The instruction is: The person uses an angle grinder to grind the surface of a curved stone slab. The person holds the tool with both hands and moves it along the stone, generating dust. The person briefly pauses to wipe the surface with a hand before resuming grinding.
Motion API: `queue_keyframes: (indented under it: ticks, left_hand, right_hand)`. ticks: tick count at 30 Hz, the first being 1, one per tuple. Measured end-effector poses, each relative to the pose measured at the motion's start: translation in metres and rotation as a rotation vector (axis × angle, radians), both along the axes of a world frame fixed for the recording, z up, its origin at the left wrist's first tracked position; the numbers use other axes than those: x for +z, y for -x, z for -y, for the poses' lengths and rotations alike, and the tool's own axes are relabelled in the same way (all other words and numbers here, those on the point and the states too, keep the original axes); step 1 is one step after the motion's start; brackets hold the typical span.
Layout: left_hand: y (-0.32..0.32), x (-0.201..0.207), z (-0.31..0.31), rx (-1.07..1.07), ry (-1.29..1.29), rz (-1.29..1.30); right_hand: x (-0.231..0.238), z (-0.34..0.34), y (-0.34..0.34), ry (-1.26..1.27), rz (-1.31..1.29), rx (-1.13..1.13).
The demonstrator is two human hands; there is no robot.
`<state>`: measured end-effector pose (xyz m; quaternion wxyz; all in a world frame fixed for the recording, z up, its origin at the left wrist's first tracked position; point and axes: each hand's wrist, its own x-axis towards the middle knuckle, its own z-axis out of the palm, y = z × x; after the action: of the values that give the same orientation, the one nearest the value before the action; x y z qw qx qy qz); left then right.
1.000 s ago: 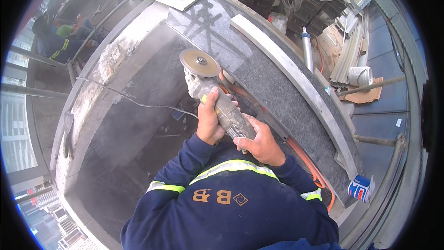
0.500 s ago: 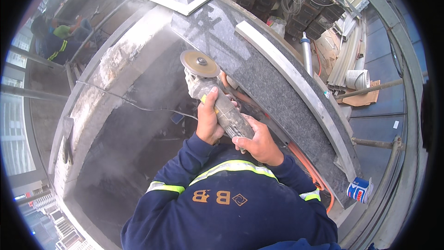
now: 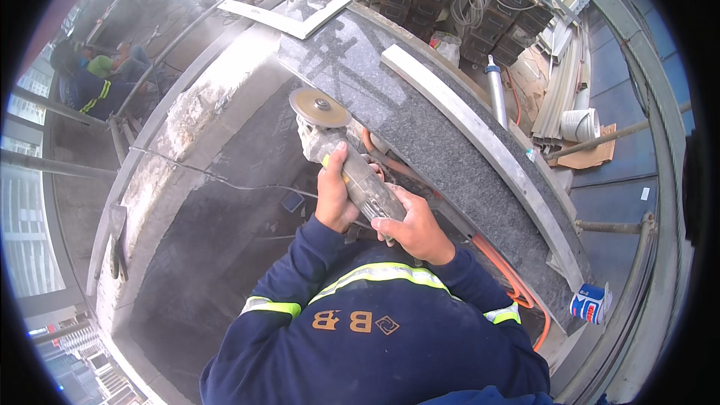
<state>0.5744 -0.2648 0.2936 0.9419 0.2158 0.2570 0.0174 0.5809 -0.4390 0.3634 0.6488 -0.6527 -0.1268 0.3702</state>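
I am gripping the angle grinder [image 3: 352, 169] with both hands: my left hand [image 3: 334, 195] is wrapping tight around its forward body and my right hand [image 3: 416, 229] is clasping its rear handle. Its cutting disc [image 3: 320, 108] is facing up beside the near edge of the curved dark granite slab [image 3: 442, 139]. An orange hose [image 3: 502, 270] is running under the slab, and a grey sealant tube [image 3: 496, 90] is lying beyond it.

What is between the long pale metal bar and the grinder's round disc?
Only bare dark speckled stone slab lies between the bar and the disc, in the head view.
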Motion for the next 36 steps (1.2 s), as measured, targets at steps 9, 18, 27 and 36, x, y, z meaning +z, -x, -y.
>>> queue_keyframes:
  ticks: [9,18,27,36]
  left_hand:
    - [-0.006,-0.003,-0.011,-0.065,-0.092,-0.020]
    - [-0.012,0.000,-0.013,-0.045,-0.090,-0.027]
    - [0.007,0.004,0.013,-0.054,-0.035,0.013]
    - [0.018,0.009,0.039,0.022,-0.104,0.021]
  right_hand:
    - [-0.006,-0.010,-0.004,-0.016,-0.007,-0.030]
    - [-0.008,-0.013,-0.009,-0.038,-0.016,-0.026]
    - [0.002,0.016,0.007,-0.013,-0.009,0.016]
    - [0.006,0.038,0.019,-0.013,-0.014,-0.001]
